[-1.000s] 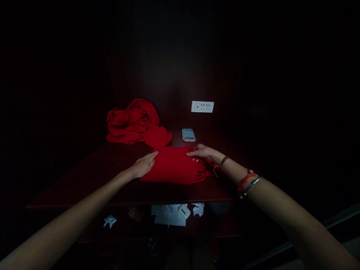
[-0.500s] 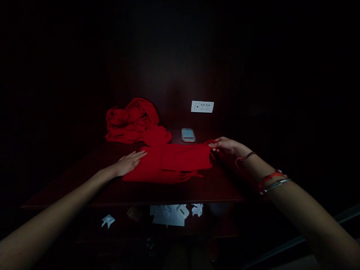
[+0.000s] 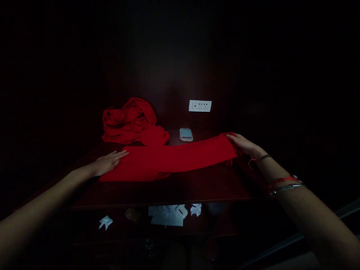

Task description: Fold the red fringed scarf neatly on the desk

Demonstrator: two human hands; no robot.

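Dark tabletop: red scarf under left grip, end in right grip.

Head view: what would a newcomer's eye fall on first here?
The red cloth stands out first, stretched across the dark tabletop between the left hand, flat on its left edge, and the right hand, gripping its fringed end. Behind it at left lies a crumpled red heap. A white socket plate shows on the back wall.

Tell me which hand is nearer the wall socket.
The right hand: it holds the red scarf below and to the right of the wall socket. The left hand lies on the scarf's left side, farther off, lower and well left of the socket.
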